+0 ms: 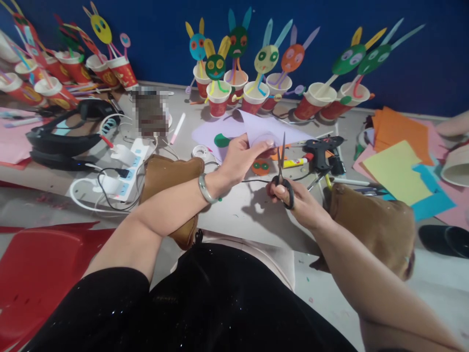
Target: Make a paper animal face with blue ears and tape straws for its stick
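My left hand [244, 159] pinches a sheet of light purple paper [262, 128], which is folded or curled up over the table. In my right hand [287, 193] is a pair of scissors [280, 166] with black handles, the blades pointing up and slightly apart. They stand just right of the paper's edge. Under the paper lie a dark green paper piece [222, 141] and more purple paper. An orange paper disc with green eyes [261, 167] rests between my hands, and a yellow glue stick or marker [295, 163] lies behind the scissors.
Red paper cups [219, 105] with paper rabbit figures line the back by a blue wall. A black glue gun [324, 151] and coloured paper sheets [394, 171] lie right. A power strip [134, 168], cables and a black headset [69, 137] are left. Brown bags [370, 220] hang at the front edge.
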Motion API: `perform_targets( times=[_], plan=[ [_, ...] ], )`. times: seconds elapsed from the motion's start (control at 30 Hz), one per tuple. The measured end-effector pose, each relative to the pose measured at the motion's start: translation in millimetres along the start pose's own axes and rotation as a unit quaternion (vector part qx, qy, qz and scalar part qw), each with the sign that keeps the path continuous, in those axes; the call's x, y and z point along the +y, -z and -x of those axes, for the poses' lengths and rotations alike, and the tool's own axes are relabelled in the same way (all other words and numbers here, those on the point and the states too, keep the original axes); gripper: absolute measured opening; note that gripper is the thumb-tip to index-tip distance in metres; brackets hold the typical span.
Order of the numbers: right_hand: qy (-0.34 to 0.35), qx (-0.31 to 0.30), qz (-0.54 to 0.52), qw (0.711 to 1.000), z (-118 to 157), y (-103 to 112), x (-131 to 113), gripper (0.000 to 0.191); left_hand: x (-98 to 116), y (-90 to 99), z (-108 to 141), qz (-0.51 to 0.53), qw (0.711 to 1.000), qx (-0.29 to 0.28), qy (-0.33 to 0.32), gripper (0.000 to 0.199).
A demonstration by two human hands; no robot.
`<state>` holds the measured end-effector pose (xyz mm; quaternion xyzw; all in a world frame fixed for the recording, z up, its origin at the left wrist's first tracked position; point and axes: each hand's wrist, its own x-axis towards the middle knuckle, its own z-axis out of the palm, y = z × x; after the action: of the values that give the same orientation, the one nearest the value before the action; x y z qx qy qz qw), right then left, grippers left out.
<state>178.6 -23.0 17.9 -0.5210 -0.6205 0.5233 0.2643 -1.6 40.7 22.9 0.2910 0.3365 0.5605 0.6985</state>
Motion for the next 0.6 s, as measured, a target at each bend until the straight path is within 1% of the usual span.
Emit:
perform_targets(
  times=[0.2, 0.4, 0.6],
  plan=[
    [0.022, 0.022, -0.027, 0.999, -4.6, -0.1, 1.7, 0.078, -3.8, 0.3, 0.9, -0.006, 1.0, -0.009, 0.009, 0.024],
    [0.035, 0.023, -0.026, 0.999, -5.3, -1.7, 0.3, 0.076, -6.3, 2.7, -0.1, -0.011, 0.999, -0.027, -0.014, 0.015],
    [0.036, 0.026, -0.019, 0.999, -5.1, 0.0, 0.6, 0.076, -5.3, 3.2, 1.0, -0.041, 0.999, -0.022, -0.005, 0.023]
  ],
)
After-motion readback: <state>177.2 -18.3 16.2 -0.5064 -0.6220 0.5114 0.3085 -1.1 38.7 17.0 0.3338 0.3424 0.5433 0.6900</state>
